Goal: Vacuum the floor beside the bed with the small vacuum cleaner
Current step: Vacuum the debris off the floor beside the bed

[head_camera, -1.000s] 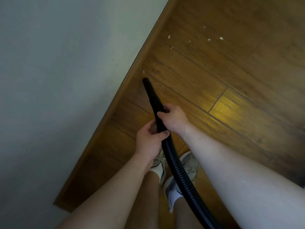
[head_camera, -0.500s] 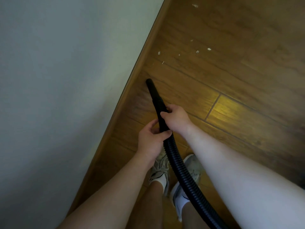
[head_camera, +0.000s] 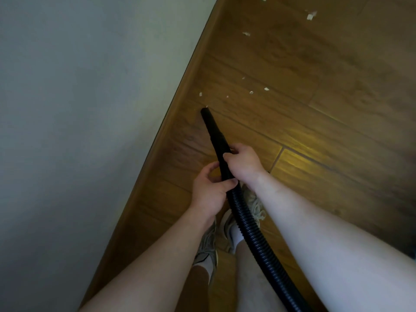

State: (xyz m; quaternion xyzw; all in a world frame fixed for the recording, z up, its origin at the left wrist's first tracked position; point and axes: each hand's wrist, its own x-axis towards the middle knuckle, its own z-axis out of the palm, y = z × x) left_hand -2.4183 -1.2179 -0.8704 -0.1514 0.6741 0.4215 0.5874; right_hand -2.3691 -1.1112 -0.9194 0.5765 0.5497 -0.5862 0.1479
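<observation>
A black vacuum nozzle (head_camera: pixel 211 129) points forward and down at the wooden floor (head_camera: pixel 315 136), close to the wooden skirting. Its ribbed black hose (head_camera: pixel 252 230) runs back between my arms to the lower right. My right hand (head_camera: pixel 243 162) grips the nozzle's smooth part from the right. My left hand (head_camera: pixel 210 190) holds it just behind, where the ribbed hose begins. Small white scraps (head_camera: pixel 266 88) lie on the boards just beyond the nozzle tip, one scrap (head_camera: pixel 206 106) touching it. The vacuum's body is out of view.
A pale wall (head_camera: pixel 90 109) fills the left, edged by a wooden skirting board (head_camera: pixel 180 104). More white scraps (head_camera: pixel 310 15) lie farther ahead. My two feet in grey sneakers (head_camera: pixel 207 244) stand under my hands. Open floor stretches to the right.
The nozzle tip has advanced along the skirting toward the white scraps, now reaching the nearest one. My feet have stepped forward and more scraps have come into view ahead.
</observation>
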